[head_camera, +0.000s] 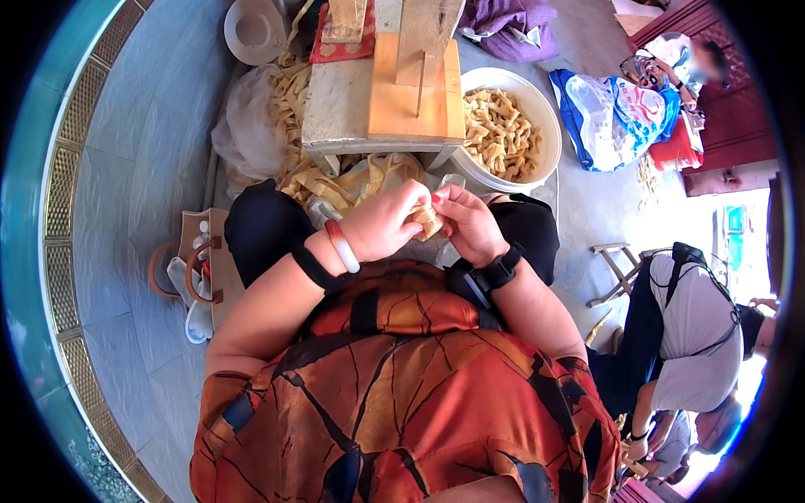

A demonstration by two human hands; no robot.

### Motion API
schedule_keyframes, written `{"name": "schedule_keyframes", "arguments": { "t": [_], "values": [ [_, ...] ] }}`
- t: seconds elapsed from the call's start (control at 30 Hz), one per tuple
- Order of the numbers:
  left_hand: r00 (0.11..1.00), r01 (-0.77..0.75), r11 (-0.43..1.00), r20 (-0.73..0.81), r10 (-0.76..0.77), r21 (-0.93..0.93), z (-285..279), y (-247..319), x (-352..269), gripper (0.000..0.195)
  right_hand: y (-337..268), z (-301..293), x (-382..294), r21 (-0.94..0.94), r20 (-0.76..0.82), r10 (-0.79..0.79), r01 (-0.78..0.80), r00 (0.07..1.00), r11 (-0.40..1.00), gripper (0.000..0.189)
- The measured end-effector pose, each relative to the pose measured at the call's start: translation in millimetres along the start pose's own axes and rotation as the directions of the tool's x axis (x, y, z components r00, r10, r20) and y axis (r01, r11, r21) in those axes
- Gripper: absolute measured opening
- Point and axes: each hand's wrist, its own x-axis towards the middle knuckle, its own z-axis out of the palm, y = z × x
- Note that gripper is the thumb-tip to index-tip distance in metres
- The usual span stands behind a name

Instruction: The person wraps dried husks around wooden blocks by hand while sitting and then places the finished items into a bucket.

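My left hand (385, 221), with a red-and-white bangle at its wrist, pinches a small folded bundle of flat tan strip (429, 222) above my lap. On its other side, the thumb and fingers of my right hand (468, 220) close on the same bundle. Fingers cover part of it, so its folds are not all visible. Beyond my hands lie long loose tan strips (339, 188), heaped under and beside a low worn table (339, 107). A white bucket (553, 135) to the right holds many short knotted tan pieces (503, 132).
A wooden block stand (415, 94) rests on the low table. Clear plastic bags (248, 129) lie left of it, and a handbag (220, 270) stands by my left knee. Farther right are a blue-and-white bag (613, 119), a folding stool (613, 270) and other people (698, 333).
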Motion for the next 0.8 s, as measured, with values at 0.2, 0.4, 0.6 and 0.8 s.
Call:
{"name": "schedule_keyframes", "arguments": {
  "t": [0.2,0.4,0.6,0.8],
  "values": [
    [0.987,-0.142,0.957,-0.038,0.156,0.253,-1.3,5.8,-2.1,0.032,-12.7,9.8,-4.3,-0.038,0.027,0.098,-0.097,0.995,0.995,0.012],
    [0.97,0.03,1.0,-0.243,-0.03,-0.003,8.7,-6.3,1.5,0.019,-3.8,38.2,-11.1,-0.89,0.189,-0.51,0.366,0.839,0.271,0.034],
    [0.909,0.353,0.338,0.234,-0.345,-0.872,3.3,-30.0,-4.7,0.018,-7.0,31.4,0.0,-0.903,0.132,-0.601,0.346,0.789,0.255,0.024],
    [0.917,0.29,0.287,0.179,-0.356,-0.913,8.4,-32.8,-1.4,0.023,-19.8,29.9,-6.3,-0.798,0.35,-0.592,0.562,0.726,0.219,0.017]
  ]
}}
